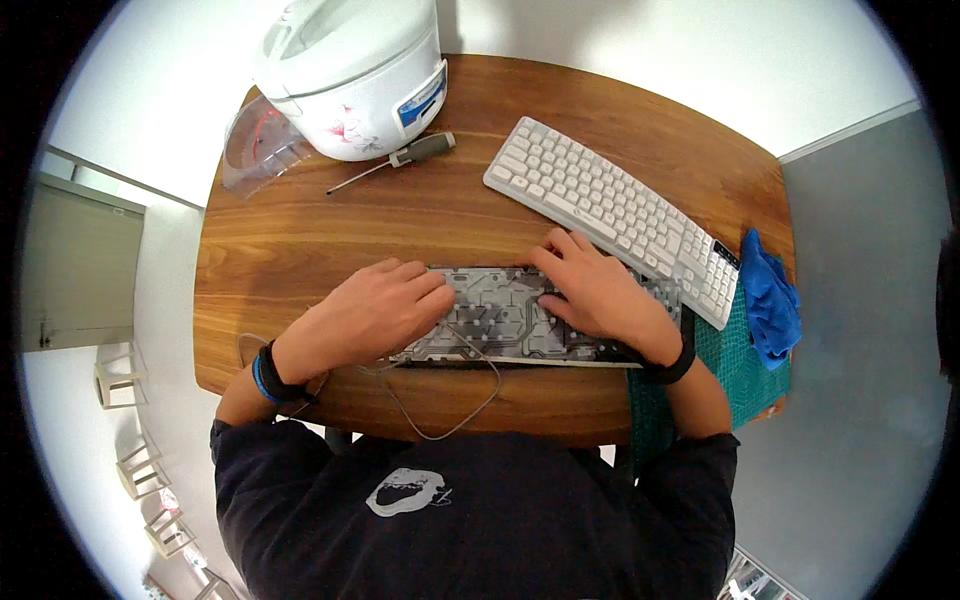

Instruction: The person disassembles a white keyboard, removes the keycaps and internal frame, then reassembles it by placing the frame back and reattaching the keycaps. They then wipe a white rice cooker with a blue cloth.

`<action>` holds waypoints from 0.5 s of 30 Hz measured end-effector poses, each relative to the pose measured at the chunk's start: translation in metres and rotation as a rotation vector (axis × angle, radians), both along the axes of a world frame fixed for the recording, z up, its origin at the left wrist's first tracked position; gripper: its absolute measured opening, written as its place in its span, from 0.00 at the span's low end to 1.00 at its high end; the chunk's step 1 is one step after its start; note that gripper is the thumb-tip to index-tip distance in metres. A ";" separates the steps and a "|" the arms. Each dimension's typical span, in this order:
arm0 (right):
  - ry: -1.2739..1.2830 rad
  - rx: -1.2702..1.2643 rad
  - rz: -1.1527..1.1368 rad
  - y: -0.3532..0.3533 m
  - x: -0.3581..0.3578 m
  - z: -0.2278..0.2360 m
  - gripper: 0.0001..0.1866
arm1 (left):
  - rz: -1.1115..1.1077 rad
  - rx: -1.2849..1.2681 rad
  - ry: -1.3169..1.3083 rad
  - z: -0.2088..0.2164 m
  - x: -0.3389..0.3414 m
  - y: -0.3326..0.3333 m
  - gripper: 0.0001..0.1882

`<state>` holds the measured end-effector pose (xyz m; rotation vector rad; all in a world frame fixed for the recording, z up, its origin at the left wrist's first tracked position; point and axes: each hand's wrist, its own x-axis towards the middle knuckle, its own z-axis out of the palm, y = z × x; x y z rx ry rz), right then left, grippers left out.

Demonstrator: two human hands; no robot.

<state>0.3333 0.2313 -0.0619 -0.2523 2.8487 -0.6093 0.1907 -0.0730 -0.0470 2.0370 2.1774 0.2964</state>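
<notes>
In front of me lies an opened keyboard base with a clear circuit membrane sheet (pixel 500 318) over it, with dark traces and pale spots. My left hand (pixel 385 305) is over its left end, fingers bent together at the sheet; their tips are partly hidden, so what they pinch cannot be seen. My right hand (pixel 595 290) rests on the right half, thumb and fingers apart, fingertips by the far edge. A thin grey cable (pixel 490 395) loops over the near edge, below my left hand. Beyond my right hand lies a white keyboard top with its keys (pixel 610 195), tilted diagonally.
A white rice cooker (pixel 360 90) stands at the far left beside a clear plastic piece (pixel 262 150). A screwdriver (pixel 420 150) with a grey handle lies before it. To the right are a green cutting mat (pixel 735 370) and a blue cloth (pixel 768 300). The wooden table (pixel 300 235) has rounded edges.
</notes>
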 end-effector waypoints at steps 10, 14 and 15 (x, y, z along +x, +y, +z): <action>0.059 -0.016 0.029 0.006 0.000 -0.008 0.29 | -0.064 0.022 -0.117 -0.006 -0.004 0.001 0.24; 0.011 -0.071 -0.006 0.006 0.000 -0.006 0.29 | 0.076 -0.003 -0.159 -0.017 -0.005 0.001 0.38; 0.013 -0.077 -0.013 0.008 -0.001 -0.007 0.29 | 0.105 -0.024 -0.181 -0.018 -0.007 0.001 0.42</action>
